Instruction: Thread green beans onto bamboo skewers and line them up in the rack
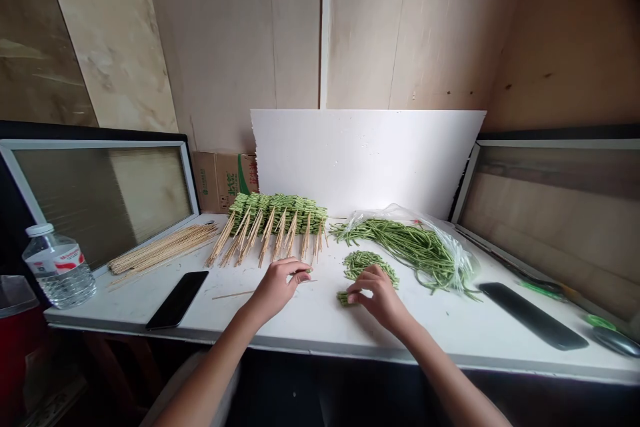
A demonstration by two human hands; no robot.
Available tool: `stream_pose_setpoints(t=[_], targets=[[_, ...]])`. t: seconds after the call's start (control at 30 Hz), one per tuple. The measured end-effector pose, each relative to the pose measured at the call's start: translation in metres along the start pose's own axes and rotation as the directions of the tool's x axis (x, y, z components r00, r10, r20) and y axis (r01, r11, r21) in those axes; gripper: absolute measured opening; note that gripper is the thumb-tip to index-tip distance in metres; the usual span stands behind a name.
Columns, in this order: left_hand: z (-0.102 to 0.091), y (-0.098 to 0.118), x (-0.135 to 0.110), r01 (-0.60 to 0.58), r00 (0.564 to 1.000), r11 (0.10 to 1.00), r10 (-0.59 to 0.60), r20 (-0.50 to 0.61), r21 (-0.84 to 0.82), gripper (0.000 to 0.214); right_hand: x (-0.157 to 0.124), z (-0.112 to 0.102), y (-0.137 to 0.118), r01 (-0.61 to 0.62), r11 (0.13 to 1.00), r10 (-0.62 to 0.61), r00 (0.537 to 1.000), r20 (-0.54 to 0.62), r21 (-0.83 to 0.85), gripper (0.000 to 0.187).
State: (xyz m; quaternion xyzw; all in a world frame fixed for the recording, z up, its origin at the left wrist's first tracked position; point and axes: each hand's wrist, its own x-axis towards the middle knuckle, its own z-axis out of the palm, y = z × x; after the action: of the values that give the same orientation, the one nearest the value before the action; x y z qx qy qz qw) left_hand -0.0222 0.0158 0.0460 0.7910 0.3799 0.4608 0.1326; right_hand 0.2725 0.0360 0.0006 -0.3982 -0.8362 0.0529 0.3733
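My left hand [280, 287] pinches a thin bamboo skewer [235, 293] that lies across the white table [310, 320], a small green piece at its fingertips. My right hand [377, 293] rests with curled fingers on a small row of cut green bean pieces [345, 297]. Just behind it lies a loose heap of cut bean pieces [367, 261]. Farther back, a stack of finished bean skewers [275, 223] fans out toward me.
Long green beans [410, 243] spill from a clear plastic bag at the right. Bare skewers [160, 250], a black phone [177, 299] and a water bottle [57, 267] are at the left. A dark knife [530, 313] lies at the right. A white board [365, 160] leans behind.
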Motion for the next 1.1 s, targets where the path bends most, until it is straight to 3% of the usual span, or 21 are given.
stream_pose_setpoints(t=[0.13, 0.23, 0.37, 0.47, 0.63, 0.83, 0.9, 0.97, 1.03, 1.1], targets=[[0.009, 0.001, -0.001, 0.036, 0.999, 0.997, -0.037, -0.013, -0.068, 0.017, -0.004, 0.008, 0.000, 0.003, 0.999, -0.004, 1.000, -0.019, -0.038, 0.010], [0.007, 0.004, 0.001, 0.123, 0.990, 0.973, -0.134, -0.045, -0.193, 0.024, -0.006, 0.012, 0.001, -0.009, 0.999, 0.008, 1.000, -0.011, -0.050, 0.006], [0.007, 0.005, 0.004, 0.277, 0.948, 0.823, -0.317, 0.004, -0.495, 0.041, -0.008, 0.014, 0.001, -0.031, 0.999, 0.030, 0.999, -0.014, -0.028, 0.015], [0.011, 0.005, 0.005, 0.336, 0.919, 0.703, -0.392, 0.054, -0.627, 0.048, -0.006, 0.012, -0.007, -0.029, 1.000, 0.029, 0.999, -0.029, 0.006, 0.024], [0.021, 0.009, 0.004, 0.378, 0.893, 0.589, -0.435, 0.114, -0.714, 0.052, -0.001, 0.010, -0.033, -0.017, 0.977, 0.027, 0.999, -0.044, 0.213, 0.040], [0.031, 0.005, 0.001, 0.397, 0.874, 0.527, -0.467, 0.134, -0.752, 0.052, 0.000, 0.012, -0.050, -0.064, 0.901, 0.120, 0.987, -0.105, 0.429, 0.025], [0.034, 0.000, 0.001, 0.395, 0.878, 0.536, -0.461, 0.133, -0.746, 0.050, 0.000, 0.011, -0.054, -0.079, 0.891, 0.145, 0.983, -0.114, 0.447, 0.023], [0.036, -0.003, 0.001, 0.369, 0.892, 0.609, -0.445, 0.083, -0.702, 0.047, 0.001, 0.009, -0.058, -0.066, 0.899, 0.134, 0.983, -0.128, 0.433, 0.020], [0.037, -0.003, 0.000, 0.288, 0.913, 0.780, -0.399, -0.086, -0.556, 0.046, 0.001, 0.008, -0.061, -0.032, 0.921, 0.101, 0.982, -0.157, 0.389, 0.017], [0.037, 0.003, -0.002, 0.166, 0.941, 0.948, -0.235, -0.245, -0.272, 0.039, 0.001, 0.008, -0.063, 0.005, 0.942, 0.065, 0.979, -0.196, 0.335, 0.014]])
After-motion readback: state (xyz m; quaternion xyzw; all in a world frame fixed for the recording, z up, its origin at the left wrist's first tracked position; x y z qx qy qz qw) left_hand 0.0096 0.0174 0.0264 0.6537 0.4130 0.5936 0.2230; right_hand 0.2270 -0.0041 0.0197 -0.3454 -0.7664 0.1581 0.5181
